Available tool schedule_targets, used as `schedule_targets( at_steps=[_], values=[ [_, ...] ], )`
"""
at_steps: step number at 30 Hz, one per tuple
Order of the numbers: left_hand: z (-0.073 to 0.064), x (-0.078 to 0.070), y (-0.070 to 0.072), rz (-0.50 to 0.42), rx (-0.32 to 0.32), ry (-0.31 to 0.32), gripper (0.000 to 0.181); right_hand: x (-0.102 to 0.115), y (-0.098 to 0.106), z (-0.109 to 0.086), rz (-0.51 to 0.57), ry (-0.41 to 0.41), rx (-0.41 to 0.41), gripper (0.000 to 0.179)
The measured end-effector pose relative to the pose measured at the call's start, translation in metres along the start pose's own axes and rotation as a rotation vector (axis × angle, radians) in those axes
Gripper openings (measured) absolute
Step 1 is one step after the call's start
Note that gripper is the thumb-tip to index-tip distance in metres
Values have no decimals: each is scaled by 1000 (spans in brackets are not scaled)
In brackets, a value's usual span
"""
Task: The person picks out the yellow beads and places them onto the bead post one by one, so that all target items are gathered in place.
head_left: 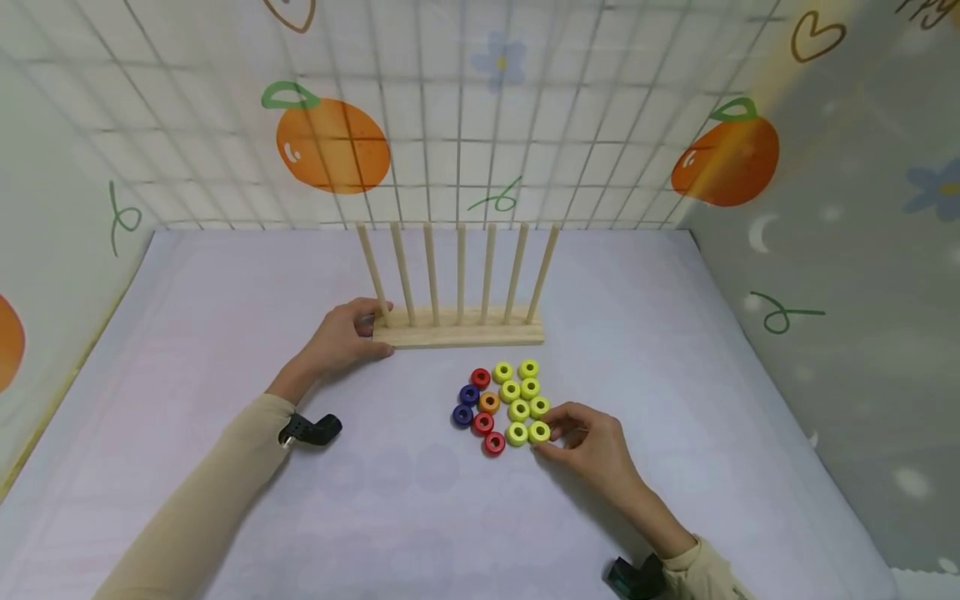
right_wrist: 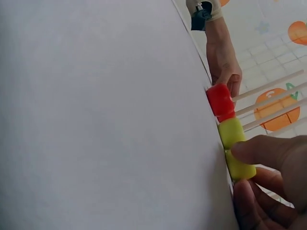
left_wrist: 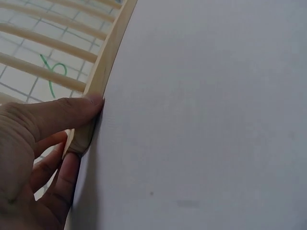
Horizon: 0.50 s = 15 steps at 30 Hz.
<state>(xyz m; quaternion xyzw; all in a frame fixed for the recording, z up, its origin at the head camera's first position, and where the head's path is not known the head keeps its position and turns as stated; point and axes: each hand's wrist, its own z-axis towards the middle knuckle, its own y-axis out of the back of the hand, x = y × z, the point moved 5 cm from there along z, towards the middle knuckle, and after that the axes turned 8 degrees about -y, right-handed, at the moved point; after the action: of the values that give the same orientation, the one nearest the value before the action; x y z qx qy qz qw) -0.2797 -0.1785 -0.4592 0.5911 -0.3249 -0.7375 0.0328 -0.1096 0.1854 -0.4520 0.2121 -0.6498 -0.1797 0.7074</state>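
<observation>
A wooden peg stand with several upright pegs is on the white table. My left hand grips the left end of its base, thumb along the front edge and fingers behind and around the end. In front of the stand lies a cluster of ring beads: yellow ones on the right, red, dark blue and one orange on the left. At the cluster's near right corner, my right hand pinches a yellow bead between thumb and fingers. That yellow bead still touches its neighbour in the right wrist view.
Other beads sit close by: a red bead, a dark blue bead and an orange bead. Behind the table, a wire grid stands against a printed cloth. A grey printed wall borders the right side.
</observation>
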Motion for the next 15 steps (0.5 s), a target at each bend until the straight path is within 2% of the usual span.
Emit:
schedule_targets(
  at_steps=[8, 15],
  values=[
    [1, 2, 3, -13, 25, -34, 70, -1, 1, -2, 28, -10, 10, 30],
    [3, 5, 2, 21, 25, -47, 69, 4, 7, -8, 71, -2, 15, 33]
  ],
)
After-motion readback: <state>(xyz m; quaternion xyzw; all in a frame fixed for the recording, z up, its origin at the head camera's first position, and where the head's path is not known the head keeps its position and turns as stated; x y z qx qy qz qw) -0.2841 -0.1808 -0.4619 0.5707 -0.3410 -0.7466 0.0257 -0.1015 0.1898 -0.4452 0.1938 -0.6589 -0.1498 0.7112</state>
